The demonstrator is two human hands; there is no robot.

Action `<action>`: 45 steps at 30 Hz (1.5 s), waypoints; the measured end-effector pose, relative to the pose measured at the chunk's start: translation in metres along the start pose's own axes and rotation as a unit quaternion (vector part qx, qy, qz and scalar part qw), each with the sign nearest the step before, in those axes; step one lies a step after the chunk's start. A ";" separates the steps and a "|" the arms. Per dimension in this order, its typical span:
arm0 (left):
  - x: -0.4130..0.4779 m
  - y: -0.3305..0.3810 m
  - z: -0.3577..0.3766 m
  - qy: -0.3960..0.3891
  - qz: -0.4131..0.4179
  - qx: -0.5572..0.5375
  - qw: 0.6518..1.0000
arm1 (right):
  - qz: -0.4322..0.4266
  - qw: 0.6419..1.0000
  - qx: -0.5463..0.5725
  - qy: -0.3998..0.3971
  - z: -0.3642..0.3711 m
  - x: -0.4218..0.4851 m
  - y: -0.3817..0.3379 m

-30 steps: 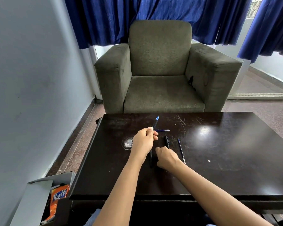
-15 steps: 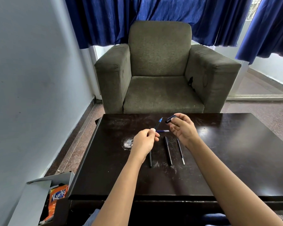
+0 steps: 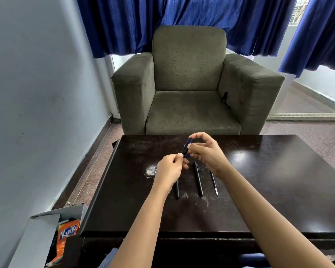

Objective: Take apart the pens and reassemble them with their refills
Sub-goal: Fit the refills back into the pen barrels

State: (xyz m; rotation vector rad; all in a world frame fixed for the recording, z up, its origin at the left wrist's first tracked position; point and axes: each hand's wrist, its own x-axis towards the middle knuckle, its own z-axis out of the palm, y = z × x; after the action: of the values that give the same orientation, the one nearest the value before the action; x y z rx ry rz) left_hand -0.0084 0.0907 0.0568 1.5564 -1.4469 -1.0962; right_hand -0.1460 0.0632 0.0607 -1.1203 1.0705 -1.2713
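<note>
Dark table nearest me: barrel, black pen and thin refill lie side by side. Above them, I see my left hand pinching the blue pen at its lower end, right hand pinching its upper end, clear of the surface. Armchair beyond, curtains behind.

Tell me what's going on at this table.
A person holds one dark pen over the dark table with both hands: the left hand pinches its lower end, the right hand holds its upper end. A black piece, a black pen and a thin refill lie on the table beneath.
</note>
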 end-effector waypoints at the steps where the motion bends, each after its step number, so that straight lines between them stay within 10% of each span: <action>1: 0.000 0.000 -0.001 0.010 0.000 0.000 1.000 | 0.001 1.000 -0.016 -0.003 0.003 -0.001 0.002; 16: 0.002 -0.012 -0.005 0.105 0.067 0.182 0.975 | -0.013 0.992 -0.119 0.030 0.022 -0.008 0.024; 26: 0.009 0.004 -0.012 0.032 -0.107 -0.298 0.948 | -0.001 0.973 -0.225 0.042 0.025 -0.019 -0.001; 45: 0.011 -0.001 -0.003 -0.017 -0.197 -0.314 0.929 | 0.002 0.952 -0.296 0.083 0.044 -0.035 0.018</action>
State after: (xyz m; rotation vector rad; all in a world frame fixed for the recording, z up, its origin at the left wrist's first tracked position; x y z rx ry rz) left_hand -0.0054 0.0796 0.0554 1.3709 -0.6849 -1.6295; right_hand -0.1007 0.0992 0.0489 -1.4656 1.6477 -1.0793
